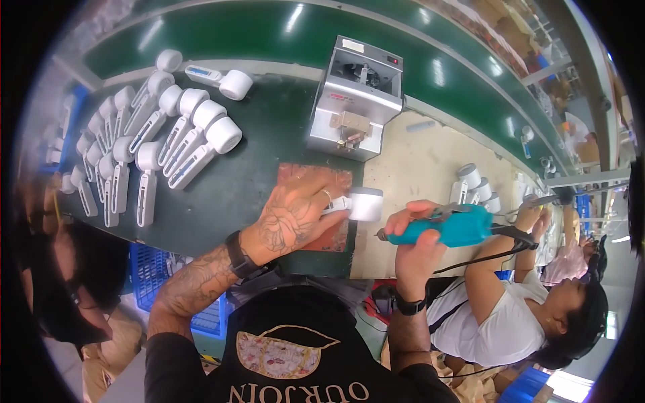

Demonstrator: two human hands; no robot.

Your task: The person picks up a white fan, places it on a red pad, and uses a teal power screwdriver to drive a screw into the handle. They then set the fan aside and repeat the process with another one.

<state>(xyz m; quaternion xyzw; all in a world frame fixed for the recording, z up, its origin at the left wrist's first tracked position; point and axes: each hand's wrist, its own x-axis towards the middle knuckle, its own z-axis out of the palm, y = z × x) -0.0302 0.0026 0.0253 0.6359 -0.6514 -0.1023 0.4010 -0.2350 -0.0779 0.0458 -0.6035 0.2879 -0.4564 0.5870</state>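
Note:
My left hand (295,208), back upward and fingers bent, grips a white device with a round head (367,204) by its handle. The device lies on its side, its cylinder-shaped head with a grey rim pointing right. Beneath my left hand is a reddish-brown mat (330,242). In my right hand (422,250) is a teal electric screwdriver (460,226), fingers wrapped around its body. It lies nearly level, its tip pointing left, just below and apart from the device's head. Part of the handle is hidden by my left fingers.
Several similar white devices (223,135) lie at the left of the green table (262,144). A silver screw feeder (356,97) stands at the back. More devices (469,176) stand to the right, near a co-worker in white (510,316). A black cord (474,260) trails from the screwdriver. A blue crate (149,272) sits below.

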